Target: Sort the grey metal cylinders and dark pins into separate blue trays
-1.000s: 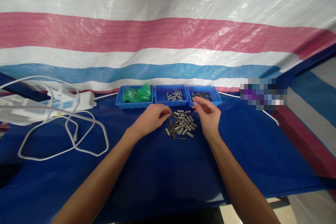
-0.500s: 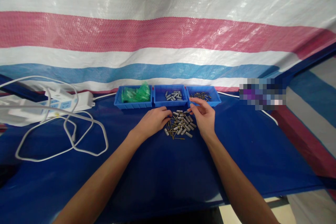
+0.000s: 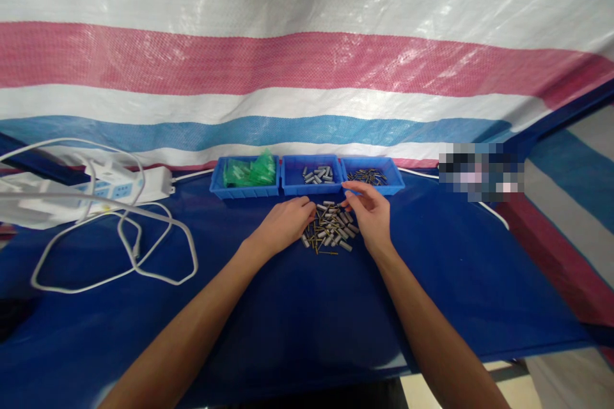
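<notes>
A mixed pile of small grey metal cylinders and thin brass-coloured screw-like pins (image 3: 332, 227) lies on the blue table between my hands. My left hand (image 3: 286, 225) rests at the pile's left edge, its fingers curled together; whatever they hold is hidden. Over the pile's upper right, my right hand (image 3: 373, 212) has thumb and fingers drawn into a pinch, and what is in it is too small to make out. Just behind the pile stand a blue bin with grey cylinders (image 3: 311, 190) and a blue bin with thin dark pins (image 3: 389, 190).
Left of these stands a blue bin (image 3: 244, 192) holding green plastic bags (image 3: 252, 172). A white power strip (image 3: 156, 183) and looped white cable (image 3: 192, 246) lie on the left of the blue table (image 3: 297, 319). A striped tarp (image 3: 288, 61) hangs behind; a blurred patch covers something at right.
My left hand has shifted slightly, its fingers drawn in closer. My right hand has moved a little to the left and its fingers have changed position slightly. The pile looks nearly the same.
</notes>
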Demonstrator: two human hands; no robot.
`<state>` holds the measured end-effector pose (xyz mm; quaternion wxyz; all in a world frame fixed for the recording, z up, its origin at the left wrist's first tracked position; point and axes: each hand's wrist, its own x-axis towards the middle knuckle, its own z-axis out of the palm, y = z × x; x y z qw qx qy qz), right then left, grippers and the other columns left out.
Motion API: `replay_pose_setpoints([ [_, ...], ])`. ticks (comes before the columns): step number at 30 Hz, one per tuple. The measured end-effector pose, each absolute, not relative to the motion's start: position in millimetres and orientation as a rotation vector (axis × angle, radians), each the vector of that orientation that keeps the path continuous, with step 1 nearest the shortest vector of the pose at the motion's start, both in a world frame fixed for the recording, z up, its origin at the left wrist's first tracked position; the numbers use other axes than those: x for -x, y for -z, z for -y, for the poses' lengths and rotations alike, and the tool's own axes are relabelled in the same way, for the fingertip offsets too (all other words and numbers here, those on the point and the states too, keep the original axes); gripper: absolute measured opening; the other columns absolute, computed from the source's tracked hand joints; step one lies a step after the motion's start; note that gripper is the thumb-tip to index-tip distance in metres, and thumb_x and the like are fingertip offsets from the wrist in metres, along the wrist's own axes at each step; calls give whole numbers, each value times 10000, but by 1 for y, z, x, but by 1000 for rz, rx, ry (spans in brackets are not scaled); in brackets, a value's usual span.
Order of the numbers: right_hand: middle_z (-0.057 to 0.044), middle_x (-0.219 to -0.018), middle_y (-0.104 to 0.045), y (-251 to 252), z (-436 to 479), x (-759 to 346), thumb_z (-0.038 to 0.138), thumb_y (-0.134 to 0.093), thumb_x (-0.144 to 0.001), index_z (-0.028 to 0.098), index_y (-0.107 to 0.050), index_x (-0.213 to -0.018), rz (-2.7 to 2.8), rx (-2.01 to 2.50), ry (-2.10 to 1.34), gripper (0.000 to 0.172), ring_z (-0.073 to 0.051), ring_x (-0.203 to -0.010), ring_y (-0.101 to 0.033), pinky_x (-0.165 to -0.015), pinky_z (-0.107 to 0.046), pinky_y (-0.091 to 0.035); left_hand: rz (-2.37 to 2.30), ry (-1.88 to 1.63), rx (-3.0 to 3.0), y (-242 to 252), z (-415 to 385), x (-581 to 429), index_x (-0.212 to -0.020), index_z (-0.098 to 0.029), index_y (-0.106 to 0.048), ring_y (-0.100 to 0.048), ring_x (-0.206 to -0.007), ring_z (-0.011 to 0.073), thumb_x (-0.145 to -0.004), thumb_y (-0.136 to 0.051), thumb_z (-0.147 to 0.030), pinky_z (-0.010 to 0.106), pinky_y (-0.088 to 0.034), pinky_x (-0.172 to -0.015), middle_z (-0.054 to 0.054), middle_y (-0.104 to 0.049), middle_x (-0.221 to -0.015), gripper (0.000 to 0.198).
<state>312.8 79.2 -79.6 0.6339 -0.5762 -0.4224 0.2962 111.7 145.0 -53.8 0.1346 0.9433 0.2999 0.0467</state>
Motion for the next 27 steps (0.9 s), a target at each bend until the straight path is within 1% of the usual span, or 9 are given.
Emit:
replay_pose_setpoints([
  [5,-63,-1114,-780,80,-80,-313,414,-756,-874,239,-748,-1053,965,1310,-680,250,-167,-696,-697,-631,-323,-570,-882,-183,-2705,55,-151,-104,-1015,-176,-626,-659,-864,218,-1044,-483,-203,306,-506,-730,94,-668,-1045,148],
  [8,-51,-997,-791,77,-80,-311,418,-777,-853,238,-750,-1027,954,1292,-730,252,-167,-674,-693,-636,-324,-576,-823,-273,-2597,52,-155,-101,-1007,-172,-613,-667,-844,215,-1038,-491,-190,314,-507,-761,84,-683,-986,127],
  [11,-35,-884,-790,75,-78,-309,432,-780,-848,243,-757,-1013,1006,1273,-816,252,-172,-669,-698,-663,-332,-592,-721,-419,-2473,46,-157,-101,-1000,-182,-623,-675,-817,189,-1020,-529,-181,289,-499,-771,51,-709,-929,96],
  [16,-30,-901,-791,74,-75,-306,419,-788,-849,262,-773,-1049,1141,1227,-999,255,-192,-727,-726,-705,-344,-607,-663,-664,-2352,42,-155,-103,-975,-201,-661,-681,-789,155,-965,-623,-171,253,-493,-754,8,-734,-899,49],
  [20,-34,-913,-791,74,-75,-307,404,-844,-795,246,-795,-987,1138,1175,-1048,254,-185,-739,-721,-710,-328,-603,-709,-799,-2302,41,-153,-103,-962,-199,-667,-695,-786,153,-942,-657,-182,248,-516,-761,5,-734,-870,28],
  [27,-20,-787,-789,72,-76,-306,408,-910,-718,238,-824,-893,998,1171,-1136,259,-167,-657,-698,-644,-293,-571,-691,-902,-2277,41,-153,-105,-957,-191,-688,-702,-765,140,-920,-678,-163,236,-542,-757,-4,-736,-855,47],
])
